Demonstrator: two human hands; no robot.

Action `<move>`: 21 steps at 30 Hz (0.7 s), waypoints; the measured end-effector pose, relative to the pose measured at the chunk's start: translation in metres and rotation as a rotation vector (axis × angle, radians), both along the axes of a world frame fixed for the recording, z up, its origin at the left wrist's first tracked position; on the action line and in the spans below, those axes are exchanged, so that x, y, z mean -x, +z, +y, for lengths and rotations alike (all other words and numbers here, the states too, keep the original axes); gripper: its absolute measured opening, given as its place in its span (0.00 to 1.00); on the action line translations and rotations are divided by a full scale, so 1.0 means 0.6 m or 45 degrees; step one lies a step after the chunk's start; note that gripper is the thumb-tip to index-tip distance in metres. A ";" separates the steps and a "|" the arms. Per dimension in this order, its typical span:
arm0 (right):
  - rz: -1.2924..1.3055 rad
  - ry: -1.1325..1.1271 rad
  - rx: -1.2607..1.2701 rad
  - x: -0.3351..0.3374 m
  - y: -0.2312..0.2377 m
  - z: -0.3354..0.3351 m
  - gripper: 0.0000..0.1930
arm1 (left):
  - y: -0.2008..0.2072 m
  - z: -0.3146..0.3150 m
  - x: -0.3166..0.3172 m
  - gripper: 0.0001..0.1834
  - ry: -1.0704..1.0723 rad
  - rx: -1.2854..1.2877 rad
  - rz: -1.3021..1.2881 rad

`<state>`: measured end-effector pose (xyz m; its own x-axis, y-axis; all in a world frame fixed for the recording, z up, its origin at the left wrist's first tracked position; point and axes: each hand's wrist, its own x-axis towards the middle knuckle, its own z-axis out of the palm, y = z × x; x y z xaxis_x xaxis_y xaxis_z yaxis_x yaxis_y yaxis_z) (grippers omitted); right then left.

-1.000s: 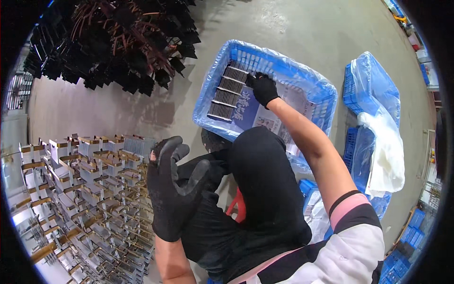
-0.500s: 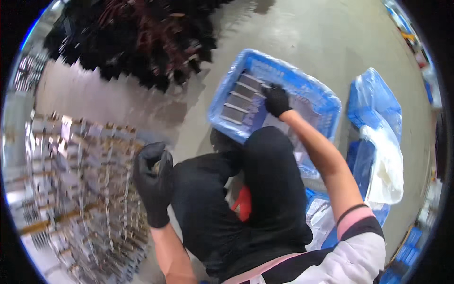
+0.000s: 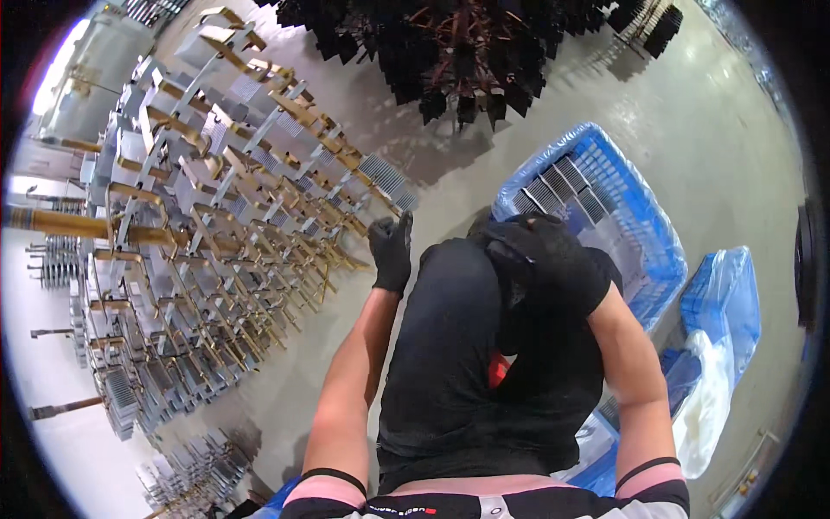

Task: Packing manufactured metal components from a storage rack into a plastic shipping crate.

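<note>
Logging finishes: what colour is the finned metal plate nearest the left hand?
Silver-grey finned metal plate, best in the head view.

Workshop or factory floor, mass handling of metal parts. Smooth grey floor [image 3: 735, 130] throughout. Left of frame — large brass-coloured rack [image 3: 145, 230] crowded with silvery finned plates [image 3: 383, 176]. Top centre — reddish-brown rack [image 3: 462, 33] thick with black pieces [image 3: 504, 84]. Right of centre, film-lined blue crate [image 3: 638, 189] holding rows of dark finned parts [image 3: 560, 180]; second lined crate [image 3: 728, 275] farther right.

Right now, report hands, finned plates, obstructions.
Left gloved hand by racked silver finned plate, contact unclear. Dark finned plates inside blue crate. Right gloved hand partly hiding crate.
</note>
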<state>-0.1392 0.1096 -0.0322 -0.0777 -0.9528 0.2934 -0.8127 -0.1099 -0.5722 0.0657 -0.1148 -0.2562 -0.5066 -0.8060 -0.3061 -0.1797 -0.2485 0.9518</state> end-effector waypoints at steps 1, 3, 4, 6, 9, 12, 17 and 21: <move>-0.028 0.047 -0.030 -0.002 -0.008 -0.003 0.20 | -0.001 -0.010 0.020 0.20 0.192 0.328 -0.073; -0.079 -0.009 -0.066 -0.005 -0.012 -0.009 0.20 | 0.008 -0.036 0.042 0.22 0.395 0.655 -0.148; -0.125 -0.089 -0.106 0.000 -0.012 -0.006 0.19 | 0.022 -0.044 0.060 0.21 0.407 0.596 -0.264; -0.170 -0.164 -0.143 0.004 -0.009 -0.003 0.19 | 0.049 -0.056 0.080 0.20 0.428 0.484 -0.504; -0.216 -0.129 -0.176 0.002 0.001 -0.003 0.19 | 0.076 -0.068 0.092 0.20 0.370 0.505 -0.518; -0.219 -0.121 -0.180 0.003 0.000 -0.003 0.20 | 0.078 -0.075 0.095 0.23 0.368 0.464 -0.497; -0.189 -0.107 -0.128 0.004 -0.007 -0.005 0.19 | 0.061 -0.082 0.108 0.32 0.423 0.432 -0.628; -0.160 -0.152 -0.164 0.000 0.003 -0.005 0.19 | 0.048 -0.066 0.126 0.38 0.630 0.532 -0.843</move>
